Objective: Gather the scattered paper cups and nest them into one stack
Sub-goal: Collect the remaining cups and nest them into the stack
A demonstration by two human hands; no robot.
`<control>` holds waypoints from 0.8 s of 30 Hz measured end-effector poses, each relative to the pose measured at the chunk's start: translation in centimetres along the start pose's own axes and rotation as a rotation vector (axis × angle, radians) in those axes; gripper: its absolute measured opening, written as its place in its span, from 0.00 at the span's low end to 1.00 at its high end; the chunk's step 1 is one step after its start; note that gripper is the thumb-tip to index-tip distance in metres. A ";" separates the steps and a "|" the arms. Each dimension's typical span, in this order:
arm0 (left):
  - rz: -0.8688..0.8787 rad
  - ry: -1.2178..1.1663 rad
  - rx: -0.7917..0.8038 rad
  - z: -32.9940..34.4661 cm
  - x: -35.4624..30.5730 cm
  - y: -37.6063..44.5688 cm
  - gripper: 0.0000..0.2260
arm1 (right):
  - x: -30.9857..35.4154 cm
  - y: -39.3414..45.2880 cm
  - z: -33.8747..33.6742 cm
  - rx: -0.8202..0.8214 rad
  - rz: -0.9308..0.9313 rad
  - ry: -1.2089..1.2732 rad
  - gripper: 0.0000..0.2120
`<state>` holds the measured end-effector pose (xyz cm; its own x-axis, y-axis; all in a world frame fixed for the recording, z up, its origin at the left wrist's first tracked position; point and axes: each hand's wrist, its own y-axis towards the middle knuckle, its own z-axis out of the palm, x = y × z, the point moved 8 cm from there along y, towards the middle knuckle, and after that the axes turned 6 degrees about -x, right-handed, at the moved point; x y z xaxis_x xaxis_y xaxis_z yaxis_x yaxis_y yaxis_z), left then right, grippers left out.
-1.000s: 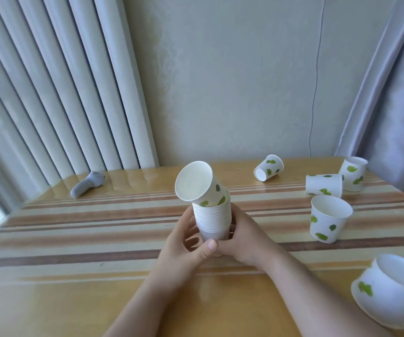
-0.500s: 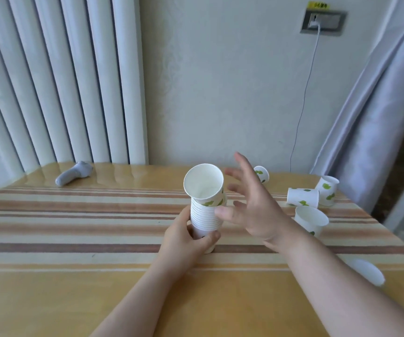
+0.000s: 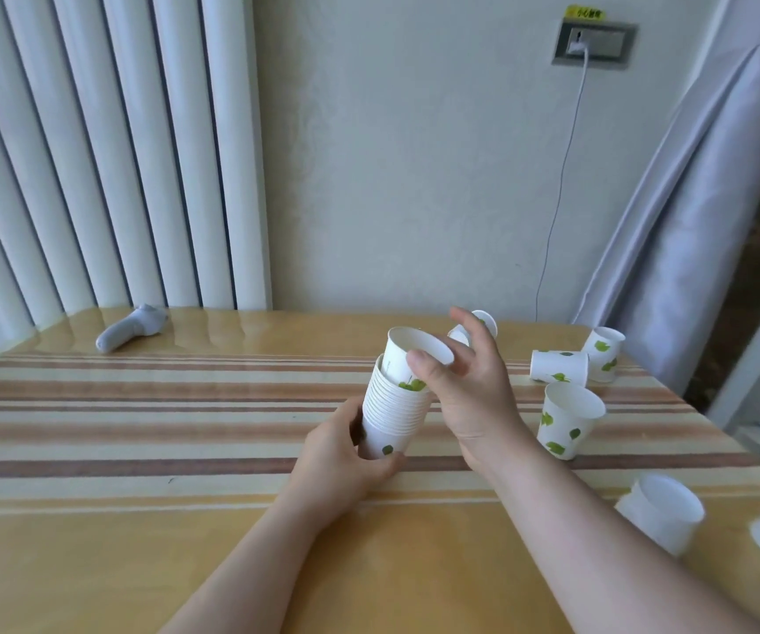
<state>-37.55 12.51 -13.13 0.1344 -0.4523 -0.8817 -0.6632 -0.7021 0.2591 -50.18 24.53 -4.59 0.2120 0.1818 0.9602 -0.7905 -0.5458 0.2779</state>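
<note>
On the striped table, near its middle, a stack of nested paper cups stands slightly tilted. The left hand wraps its fingers around the stack's base. The right hand pinches the rim of the top cup, thumb in front, other fingers loosely spread. To the right, one loose cup stands upright, others lie tipped further back. A grey handheld device rests far left.
</note>
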 end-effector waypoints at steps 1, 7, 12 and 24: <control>0.007 0.006 0.014 0.1 -0.1 -0.1 0.25 | -0.3 -0.1 -0.2 0.010 0.012 -0.031 0.42; 0.138 0.057 0.082 0.7 -1.9 -1.0 0.28 | 2.1 -3.8 -6.3 0.057 -0.125 -0.301 0.40; 0.242 0.157 0.135 1.9 -3.1 -2.7 0.31 | 5.1 -7.5 -20.6 -0.362 -0.354 -0.659 0.27; 0.184 0.340 0.158 3.3 -3.5 -3.7 0.32 | -3.2 -10.0 -25.4 0.030 0.120 -0.783 0.19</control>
<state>-37.95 18.48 -12.32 0.2210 -0.7364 -0.6395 -0.7999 -0.5120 0.3131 -57.54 50.16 -11.13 0.4780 -0.5014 0.7212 -0.8199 -0.5493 0.1614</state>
